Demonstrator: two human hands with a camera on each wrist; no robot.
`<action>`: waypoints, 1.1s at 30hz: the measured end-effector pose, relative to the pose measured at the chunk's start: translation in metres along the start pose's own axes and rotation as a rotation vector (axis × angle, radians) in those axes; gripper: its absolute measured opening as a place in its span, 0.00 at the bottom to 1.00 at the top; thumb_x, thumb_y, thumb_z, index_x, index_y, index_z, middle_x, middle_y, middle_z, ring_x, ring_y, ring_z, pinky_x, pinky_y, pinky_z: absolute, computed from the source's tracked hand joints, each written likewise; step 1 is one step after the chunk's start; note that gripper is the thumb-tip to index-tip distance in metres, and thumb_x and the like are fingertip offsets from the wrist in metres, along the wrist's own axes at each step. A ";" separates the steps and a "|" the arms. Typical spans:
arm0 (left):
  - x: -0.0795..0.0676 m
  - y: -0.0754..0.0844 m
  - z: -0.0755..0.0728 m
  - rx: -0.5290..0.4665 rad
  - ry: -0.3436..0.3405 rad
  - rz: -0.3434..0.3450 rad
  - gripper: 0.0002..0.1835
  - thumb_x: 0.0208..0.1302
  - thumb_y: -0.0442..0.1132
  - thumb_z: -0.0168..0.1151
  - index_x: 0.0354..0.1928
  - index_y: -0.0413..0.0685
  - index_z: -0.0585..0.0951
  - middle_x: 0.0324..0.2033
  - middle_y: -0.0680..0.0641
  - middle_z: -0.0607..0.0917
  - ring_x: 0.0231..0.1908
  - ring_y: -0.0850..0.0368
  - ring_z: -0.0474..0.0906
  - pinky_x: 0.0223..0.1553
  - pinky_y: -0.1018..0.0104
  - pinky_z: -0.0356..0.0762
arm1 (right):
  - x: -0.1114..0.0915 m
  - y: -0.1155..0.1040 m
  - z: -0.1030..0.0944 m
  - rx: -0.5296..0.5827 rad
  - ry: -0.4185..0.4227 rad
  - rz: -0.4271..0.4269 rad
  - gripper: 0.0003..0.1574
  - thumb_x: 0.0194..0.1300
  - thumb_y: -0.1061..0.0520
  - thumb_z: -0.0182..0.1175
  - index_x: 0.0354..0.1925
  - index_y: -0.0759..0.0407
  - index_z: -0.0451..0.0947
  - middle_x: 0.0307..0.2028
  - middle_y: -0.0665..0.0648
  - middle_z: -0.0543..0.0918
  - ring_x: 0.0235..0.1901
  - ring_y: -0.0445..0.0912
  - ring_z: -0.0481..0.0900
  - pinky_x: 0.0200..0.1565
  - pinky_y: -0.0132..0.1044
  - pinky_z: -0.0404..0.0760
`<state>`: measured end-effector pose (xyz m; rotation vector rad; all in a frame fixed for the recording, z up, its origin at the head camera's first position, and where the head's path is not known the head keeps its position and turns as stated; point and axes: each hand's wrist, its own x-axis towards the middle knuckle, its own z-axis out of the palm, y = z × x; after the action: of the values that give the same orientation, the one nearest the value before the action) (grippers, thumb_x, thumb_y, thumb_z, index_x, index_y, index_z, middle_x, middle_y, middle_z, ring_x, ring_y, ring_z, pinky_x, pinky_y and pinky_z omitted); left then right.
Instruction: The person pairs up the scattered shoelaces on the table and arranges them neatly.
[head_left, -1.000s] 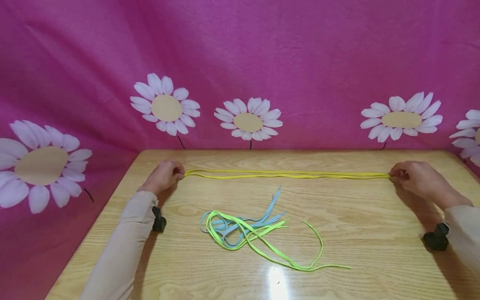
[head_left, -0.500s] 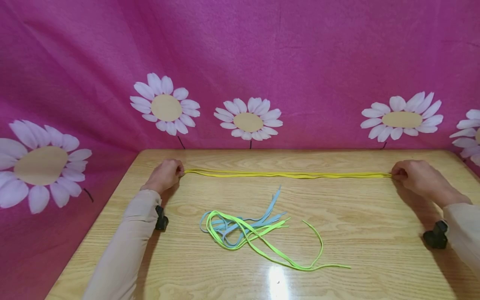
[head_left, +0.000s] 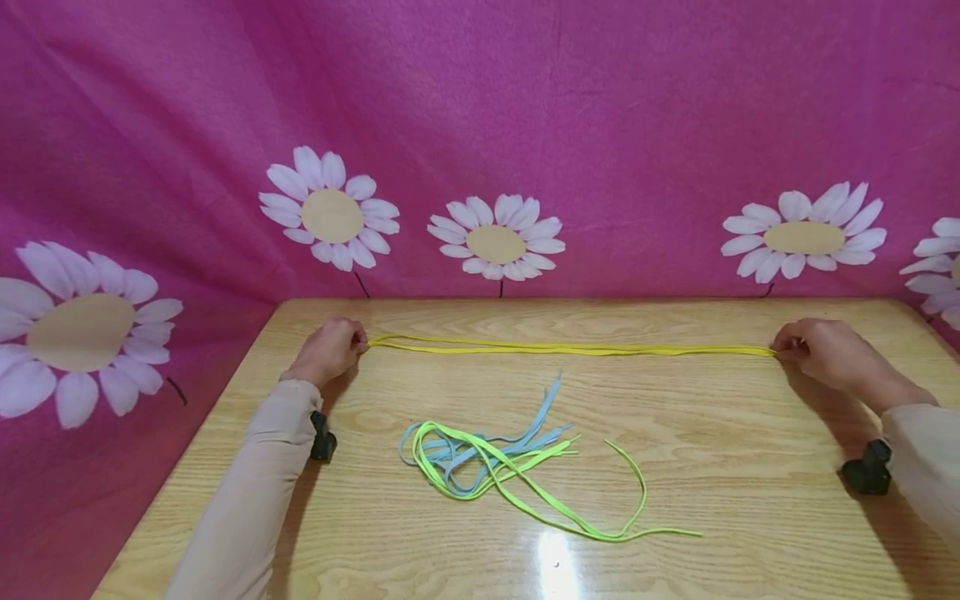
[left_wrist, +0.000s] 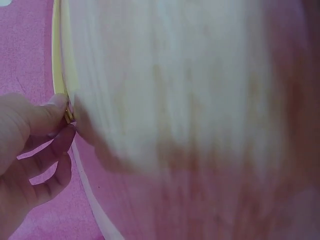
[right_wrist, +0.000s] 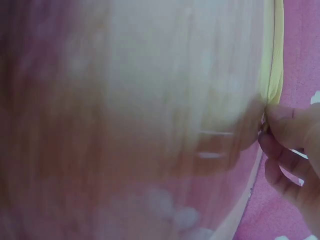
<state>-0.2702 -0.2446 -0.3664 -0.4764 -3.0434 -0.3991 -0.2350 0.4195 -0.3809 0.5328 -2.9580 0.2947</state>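
A yellow shoelace (head_left: 570, 348), doubled into long strands, stretches left to right across the far part of the table. My left hand (head_left: 330, 350) pinches its left end between thumb and fingers; the left wrist view shows the tips poking out under the thumb (left_wrist: 59, 102). At the other end my right hand (head_left: 832, 354) pinches the lace (right_wrist: 272, 75) the same way. The strands part slightly near the left hand and run close together toward the right. Nearer to me lie a light blue shoelace (head_left: 543, 412) and a neon green shoelace (head_left: 555, 504), looped over each other.
The wooden table (head_left: 750, 467) carries all the laces. Behind it hangs a magenta cloth (head_left: 637, 125) with white daisies, close to the table's far edge. A black wrist camera (head_left: 322, 437) sits below the left hand, another (head_left: 867, 468) below the right.
My left hand has moved slightly away from me with its end of the yellow lace. My right hand shifted a little right, then back left. The blue and green laces have stayed still.
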 end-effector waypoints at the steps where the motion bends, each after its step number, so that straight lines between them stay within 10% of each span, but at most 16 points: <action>1: 0.000 0.000 0.000 0.003 0.001 0.000 0.04 0.60 0.26 0.61 0.29 0.40 0.80 0.28 0.46 0.79 0.33 0.50 0.75 0.36 0.56 0.74 | 0.000 0.000 -0.001 -0.009 -0.022 0.014 0.07 0.52 0.70 0.68 0.33 0.66 0.82 0.28 0.57 0.82 0.29 0.52 0.78 0.38 0.53 0.78; 26: -0.001 0.001 -0.010 0.065 -0.018 0.049 0.05 0.56 0.24 0.62 0.30 0.39 0.82 0.30 0.45 0.83 0.35 0.48 0.79 0.39 0.54 0.78 | -0.006 0.000 -0.006 -0.082 -0.062 0.063 0.07 0.53 0.69 0.65 0.34 0.68 0.80 0.29 0.62 0.82 0.33 0.59 0.80 0.38 0.58 0.76; 33: -0.012 0.063 -0.027 0.091 0.004 0.116 0.04 0.56 0.28 0.64 0.34 0.36 0.82 0.32 0.41 0.84 0.35 0.45 0.80 0.39 0.54 0.77 | -0.020 -0.026 -0.014 -0.101 0.074 0.023 0.16 0.49 0.69 0.67 0.39 0.71 0.77 0.30 0.63 0.79 0.29 0.58 0.79 0.30 0.55 0.76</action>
<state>-0.2396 -0.1967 -0.3259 -0.6411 -2.9956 -0.2554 -0.2054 0.4050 -0.3664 0.4648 -2.8906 0.1629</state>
